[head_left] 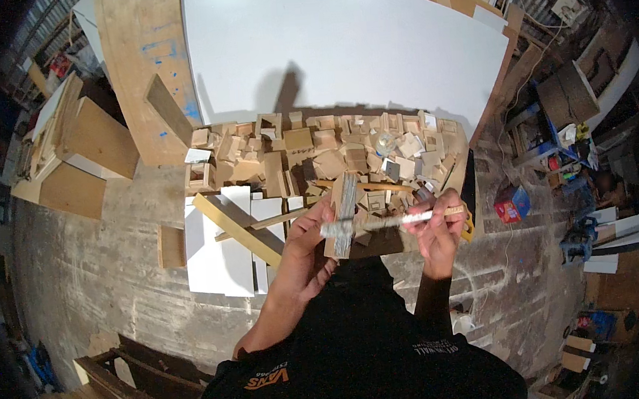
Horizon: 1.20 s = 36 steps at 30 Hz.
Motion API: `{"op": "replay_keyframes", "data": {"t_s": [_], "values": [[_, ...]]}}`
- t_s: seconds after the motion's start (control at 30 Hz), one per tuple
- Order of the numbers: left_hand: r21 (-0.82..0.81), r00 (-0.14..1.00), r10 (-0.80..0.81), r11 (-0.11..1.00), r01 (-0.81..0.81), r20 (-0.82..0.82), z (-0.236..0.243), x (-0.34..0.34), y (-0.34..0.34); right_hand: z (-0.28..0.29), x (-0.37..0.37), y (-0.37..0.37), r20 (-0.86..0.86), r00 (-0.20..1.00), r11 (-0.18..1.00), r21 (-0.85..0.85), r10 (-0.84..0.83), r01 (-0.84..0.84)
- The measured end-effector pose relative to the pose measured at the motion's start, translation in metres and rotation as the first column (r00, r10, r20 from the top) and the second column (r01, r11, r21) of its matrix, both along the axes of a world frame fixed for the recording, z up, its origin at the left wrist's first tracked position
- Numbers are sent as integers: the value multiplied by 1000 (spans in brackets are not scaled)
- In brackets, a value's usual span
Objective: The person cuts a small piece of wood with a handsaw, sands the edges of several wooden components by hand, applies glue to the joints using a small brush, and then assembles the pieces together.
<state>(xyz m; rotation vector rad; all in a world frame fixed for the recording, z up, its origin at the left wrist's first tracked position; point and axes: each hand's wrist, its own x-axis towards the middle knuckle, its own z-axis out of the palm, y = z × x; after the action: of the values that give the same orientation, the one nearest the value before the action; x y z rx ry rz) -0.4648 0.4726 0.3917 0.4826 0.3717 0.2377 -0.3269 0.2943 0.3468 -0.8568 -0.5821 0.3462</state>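
In the head view, we see the left hand (310, 243) gripping a wood piece (348, 201) with a grey-streaked face, held up at the near side of the offcut pile (299, 139). The right hand (440, 228) pinches what looks like a whitish brush (384, 223), also at the pile's near side, its end crossing that face; we cannot tell whether they touch. The brush end lies close to the left fingers, so we judge a small overshoot could smear them, and slick fingers could let the wood piece slip. A loose pinch could drop the brush into the pile. If the coating is wet, drips could mark the white boards (205, 263) left of the pile's near side.
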Motion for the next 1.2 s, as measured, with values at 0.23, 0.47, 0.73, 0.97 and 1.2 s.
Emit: {"op": "replay_keyframes", "data": {"t_s": [0.23,0.47,0.73,0.97,1.2], "values": [[4,994,-75,997,75,77,-10,2,1,5,-3,-5,-70,996,991,126,52,-43],[-33,999,28,999,-28,16,8,5,-14,0,4,-16,-52,998,999,32,19,-18],[-34,993,-82,996,85,81,-5,4,-24,4,11,-28,-15,994,974,203,110,-104],[46,996,-82,996,81,33,0,0,-37,-5,34,-33,-8,982,982,6,-188,188],[61,999,-44,997,44,4,-3,-4,-40,-1,17,-32,54,993,994,45,-105,102]]}}
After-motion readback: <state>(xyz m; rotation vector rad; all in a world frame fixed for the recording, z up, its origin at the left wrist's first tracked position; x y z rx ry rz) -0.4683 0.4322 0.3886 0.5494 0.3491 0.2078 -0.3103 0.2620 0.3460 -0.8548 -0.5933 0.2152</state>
